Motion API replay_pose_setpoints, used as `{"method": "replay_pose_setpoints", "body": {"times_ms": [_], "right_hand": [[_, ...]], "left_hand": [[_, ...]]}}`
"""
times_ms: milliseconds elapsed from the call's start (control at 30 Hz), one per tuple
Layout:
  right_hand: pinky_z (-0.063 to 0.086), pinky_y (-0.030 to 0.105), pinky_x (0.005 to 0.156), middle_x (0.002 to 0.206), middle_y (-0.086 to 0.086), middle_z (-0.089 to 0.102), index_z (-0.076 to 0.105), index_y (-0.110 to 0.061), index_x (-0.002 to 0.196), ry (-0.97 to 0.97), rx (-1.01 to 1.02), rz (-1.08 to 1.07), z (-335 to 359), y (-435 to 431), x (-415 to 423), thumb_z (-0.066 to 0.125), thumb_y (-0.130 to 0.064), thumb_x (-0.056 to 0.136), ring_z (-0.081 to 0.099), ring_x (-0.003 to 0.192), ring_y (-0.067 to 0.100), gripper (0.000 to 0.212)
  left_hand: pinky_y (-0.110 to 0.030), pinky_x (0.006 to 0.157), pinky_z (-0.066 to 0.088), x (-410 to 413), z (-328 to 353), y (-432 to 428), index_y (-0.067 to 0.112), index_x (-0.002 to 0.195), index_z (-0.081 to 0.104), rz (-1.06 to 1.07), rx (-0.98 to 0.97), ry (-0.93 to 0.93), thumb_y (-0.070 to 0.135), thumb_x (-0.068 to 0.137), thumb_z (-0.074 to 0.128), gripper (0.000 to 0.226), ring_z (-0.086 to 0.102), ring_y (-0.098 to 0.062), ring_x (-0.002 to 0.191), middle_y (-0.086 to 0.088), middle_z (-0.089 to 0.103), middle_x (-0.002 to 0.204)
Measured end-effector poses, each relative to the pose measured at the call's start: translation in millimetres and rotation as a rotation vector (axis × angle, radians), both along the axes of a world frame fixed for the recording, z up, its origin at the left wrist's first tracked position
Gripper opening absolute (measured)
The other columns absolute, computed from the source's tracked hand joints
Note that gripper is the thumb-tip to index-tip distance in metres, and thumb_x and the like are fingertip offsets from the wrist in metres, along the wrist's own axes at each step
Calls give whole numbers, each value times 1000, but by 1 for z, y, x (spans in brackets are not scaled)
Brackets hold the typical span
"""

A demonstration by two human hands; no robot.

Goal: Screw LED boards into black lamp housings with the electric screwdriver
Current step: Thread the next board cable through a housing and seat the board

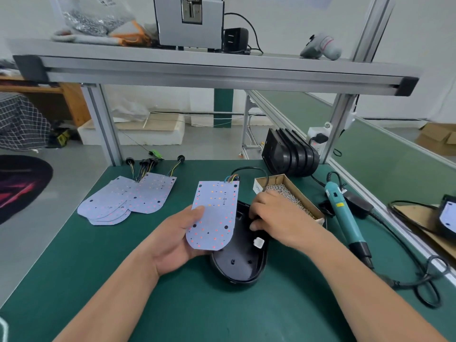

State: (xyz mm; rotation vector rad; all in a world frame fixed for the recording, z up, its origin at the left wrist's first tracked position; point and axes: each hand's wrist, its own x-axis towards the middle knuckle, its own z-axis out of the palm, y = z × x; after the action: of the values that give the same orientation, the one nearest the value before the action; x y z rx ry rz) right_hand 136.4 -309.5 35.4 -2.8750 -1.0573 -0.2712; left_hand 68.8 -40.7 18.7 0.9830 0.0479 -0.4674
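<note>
1. Head view, looking down on a green tabletop (98,280) beneath an aluminium-framed shelf (197,67)
2. Gripped in the left hand (172,245): one LED board (214,215), with the thumb curled onto its near left face and the fingers underneath. Lifted and tilted above the middle of the tabletop, its right side overlapping the housing below
3. At the board's far edge, a bunch of coloured wires (232,179), joined to a black cable looping toward the screw box
4. Lying flat just right of the tabletop's middle: a black lamp housing (240,265), hollow side up, with a small white part (258,242) at its right rim
5. Reaching down onto the housing's far end: the right hand (278,218), fingers curled. Fingertips blurred and partly hidden, so impossible to tell whether anything is pinched
6. Just beyond the right hand, toward the far right corner: an open cardboard box (298,193) filled with small silver screws (281,190)
7. Beside the box, along the right edge: the teal electric screwdriver (345,218), lying untouched with its bit end toward the near side
8. Toward the far left corner: a fanned pile of spare LED boards (128,198), wires pointing to the far edge
9. At the far right corner: a row of black housings (291,154), nested and standing on edge
</note>
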Motion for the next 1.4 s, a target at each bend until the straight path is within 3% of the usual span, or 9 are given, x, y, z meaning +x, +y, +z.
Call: {"method": "replay_pose_setpoints", "body": {"times_ms": [133,233,333,433,600,833,1033,1267,1400], "right_hand": [[48,43,82,104,6,61,70,-16,100,-176,22,-70,-10,23,-4,72,-46,92,54,100,30,30],[47,45,86,109,3,65,71,-15,91,-299,96,-91,-8,26,-4,78,-42,88,54,104,32,28],[39,45,98,86,-6,66,68,-20,78,-434,216,-148,-1,23,-4,79,-44,86,58,109,28,28],[40,47,104,70,-4,64,64,-20,76,-477,239,-154,2,23,-5,78,-39,90,65,85,27,27],[45,44,93,62,-5,55,56,-20,82,-500,282,-189,0,27,-6,69,-24,96,56,67,26,20],[33,41,82,75,-8,49,75,-33,87,-301,238,-177,-12,30,1,56,-75,91,48,93,24,46],[35,41,81,77,-13,58,70,-29,76,-264,479,-260,-15,37,5,83,-51,84,53,93,19,26],[42,45,80,78,-10,60,64,-27,74,-271,650,-281,-15,37,5,78,-40,90,57,83,18,25],[40,41,70,78,-4,55,61,-20,74,-443,619,-194,-17,36,4,75,-32,91,57,77,25,25]], "left_hand": [[-43,92,62,-2,4,-1,19,147,61,-30,-8,-100,28,108,51,42,66,-31,129,-12,65,146],[-41,90,62,-1,4,2,16,147,60,47,6,-94,25,104,54,44,69,-31,125,-13,67,143],[-40,84,64,0,3,4,16,144,62,84,-1,-52,23,106,53,40,72,-31,120,-13,70,139],[-41,80,65,2,0,4,13,143,63,123,-1,-9,21,109,48,37,75,-31,114,-14,71,136],[-40,77,65,4,-3,2,12,140,64,165,11,25,20,109,47,36,77,-31,108,-14,73,133],[-41,79,66,5,-3,2,11,140,63,175,28,36,19,110,44,36,77,-30,106,-14,74,132],[-44,84,62,5,-3,4,9,140,63,197,38,78,20,111,44,37,76,-32,107,-14,73,132],[-46,90,56,4,-2,4,5,136,67,158,19,115,23,110,44,39,77,-30,101,-16,73,131],[-49,100,53,3,-1,4,6,140,65,125,29,119,25,110,44,41,75,-32,109,-17,71,136]]}}
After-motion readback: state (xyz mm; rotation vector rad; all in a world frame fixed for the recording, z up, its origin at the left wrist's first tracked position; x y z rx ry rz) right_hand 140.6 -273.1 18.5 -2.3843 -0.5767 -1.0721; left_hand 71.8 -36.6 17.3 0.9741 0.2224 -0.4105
